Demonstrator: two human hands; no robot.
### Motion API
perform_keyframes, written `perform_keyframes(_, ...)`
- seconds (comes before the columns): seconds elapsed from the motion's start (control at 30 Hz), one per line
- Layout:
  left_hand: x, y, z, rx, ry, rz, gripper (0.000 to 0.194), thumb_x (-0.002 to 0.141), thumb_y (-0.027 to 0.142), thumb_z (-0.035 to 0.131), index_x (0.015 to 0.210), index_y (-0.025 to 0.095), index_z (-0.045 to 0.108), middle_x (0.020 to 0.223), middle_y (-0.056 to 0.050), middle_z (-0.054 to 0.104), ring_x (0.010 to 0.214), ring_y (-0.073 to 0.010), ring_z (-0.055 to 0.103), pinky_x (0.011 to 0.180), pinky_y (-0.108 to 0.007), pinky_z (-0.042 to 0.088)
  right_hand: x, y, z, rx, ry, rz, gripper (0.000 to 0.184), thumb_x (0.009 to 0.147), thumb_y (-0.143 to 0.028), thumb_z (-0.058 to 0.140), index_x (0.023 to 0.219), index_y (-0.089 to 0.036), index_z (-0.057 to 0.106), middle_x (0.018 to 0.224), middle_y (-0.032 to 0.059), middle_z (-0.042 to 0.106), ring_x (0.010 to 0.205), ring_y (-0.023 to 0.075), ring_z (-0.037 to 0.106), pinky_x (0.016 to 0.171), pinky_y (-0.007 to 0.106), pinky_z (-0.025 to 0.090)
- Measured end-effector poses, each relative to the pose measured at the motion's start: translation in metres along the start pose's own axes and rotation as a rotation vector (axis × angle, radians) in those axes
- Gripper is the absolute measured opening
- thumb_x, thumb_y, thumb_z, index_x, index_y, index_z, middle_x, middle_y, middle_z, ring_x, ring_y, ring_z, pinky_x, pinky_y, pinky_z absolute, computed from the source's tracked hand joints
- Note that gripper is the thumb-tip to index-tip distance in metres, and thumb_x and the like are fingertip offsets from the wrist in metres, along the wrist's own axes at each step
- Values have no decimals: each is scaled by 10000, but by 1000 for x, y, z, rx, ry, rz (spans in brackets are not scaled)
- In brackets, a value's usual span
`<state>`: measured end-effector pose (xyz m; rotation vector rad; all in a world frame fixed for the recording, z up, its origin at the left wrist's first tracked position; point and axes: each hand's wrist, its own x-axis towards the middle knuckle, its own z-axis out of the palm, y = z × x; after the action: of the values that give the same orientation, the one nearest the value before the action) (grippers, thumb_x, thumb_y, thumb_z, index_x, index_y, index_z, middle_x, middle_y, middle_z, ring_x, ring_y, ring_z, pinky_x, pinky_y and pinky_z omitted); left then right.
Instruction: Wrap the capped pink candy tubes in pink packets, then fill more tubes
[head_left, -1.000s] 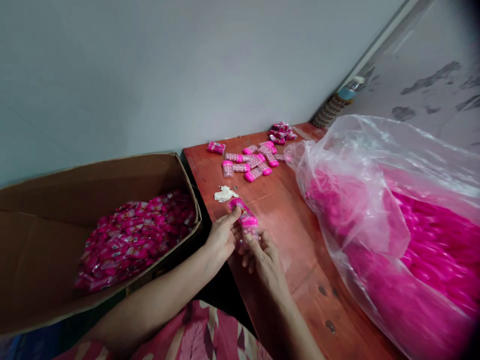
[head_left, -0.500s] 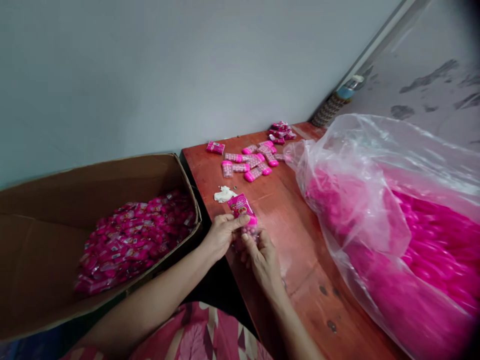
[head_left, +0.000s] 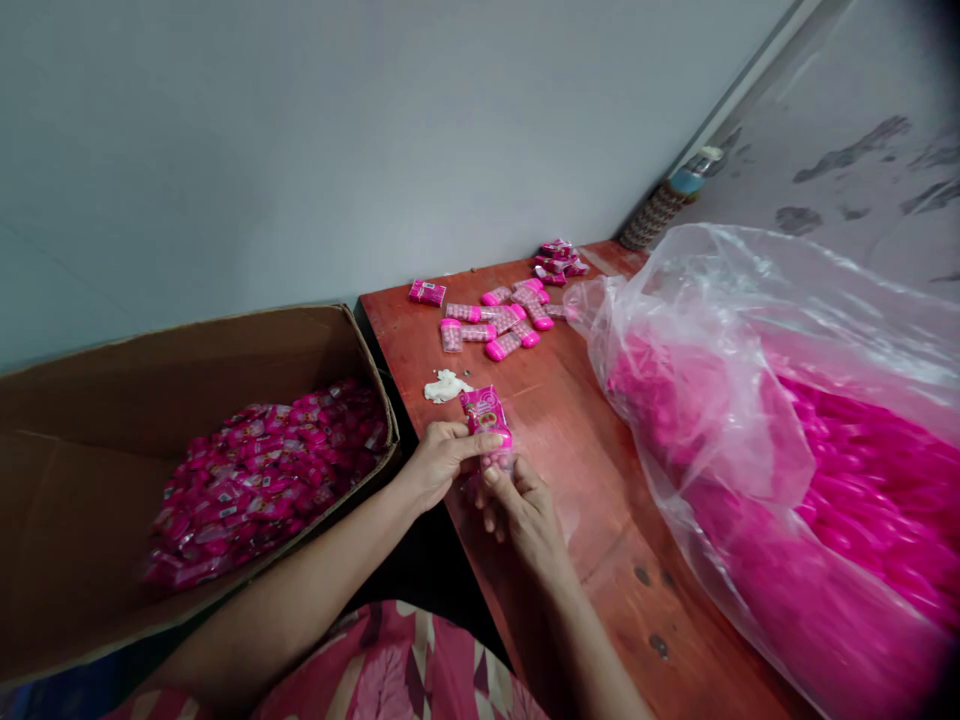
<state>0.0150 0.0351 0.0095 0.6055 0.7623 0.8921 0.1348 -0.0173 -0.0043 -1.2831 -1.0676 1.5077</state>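
A small clear candy container (head_left: 505,442) with a pink cap is pinched between my two hands above the table edge. A printed pink packet (head_left: 484,406) sticks up from the same grip, against the container. My left hand (head_left: 441,465) is closed, its thumb lying across the pink cap. My right hand (head_left: 531,515) grips the lower end with thumb and fingertips, which hide part of it. Just beyond lies a crumpled white lump (head_left: 447,387). Several similar capped containers (head_left: 504,318) filled with small pink balls lie farther back.
On my left, a cardboard box (head_left: 45,470) holds a heap of pink packets (head_left: 262,470). A large clear bag (head_left: 697,420) of pink plastic pieces covers the right of the red table (head_left: 622,560). Loose packets (head_left: 556,263) and a bottle (head_left: 667,203) stand near the wall.
The packet has tilted slightly more upright in my hands. My right fingers have shifted a little at the container's lower end. The whole view has moved slightly.
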Motion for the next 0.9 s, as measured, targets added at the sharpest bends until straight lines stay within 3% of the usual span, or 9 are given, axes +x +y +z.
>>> perform_keyframes(0.13,-1,2,-1,33,-22,-32,281,572,327,742,544,82,608,515,-61,608,440,-130,553,473,-251,450,1,1,-1,134,-78,53,264,810,-436,505,749,-182,467,554,-29,553,319,41,381,284,145,242)
perform_keyframes(0.3,0,-2,1,90,90,48,251,589,318,732,590,86,637,535,-60,626,444,-118,554,434,-215,431,2,3,0,-132,125,-41,229,766,-411,580,758,-198,498,503,-60,504,370,69,431,336,167,327)
perform_keyframes(0.5,-7,-6,3,-17,-85,-91,276,657,341,674,659,71,619,465,-38,562,343,-127,498,347,-245,398,3,2,0,140,-42,34,248,810,-424,520,735,-191,480,559,-44,546,337,49,413,286,144,261)
perform_keyframes(0.57,-8,-5,1,-35,-67,-85,271,665,337,671,644,74,607,465,-33,554,348,-122,490,349,-245,401,2,1,0,187,-40,39,238,799,-418,540,764,-185,508,586,-33,562,370,56,452,308,146,304)
perform_keyframes(0.73,-9,-3,-1,-91,105,-4,261,615,293,728,593,63,606,553,-57,593,469,-105,540,463,-220,433,-5,-1,-4,289,-16,0,285,769,-366,599,984,-198,515,855,41,625,676,149,611,523,241,492)
perform_keyframes(0.9,-17,-12,7,-95,28,-25,261,608,292,736,577,65,612,468,2,502,401,-53,422,420,-204,371,3,0,0,346,25,-23,220,753,-304,633,870,-216,470,628,-25,615,536,130,599,492,236,487)
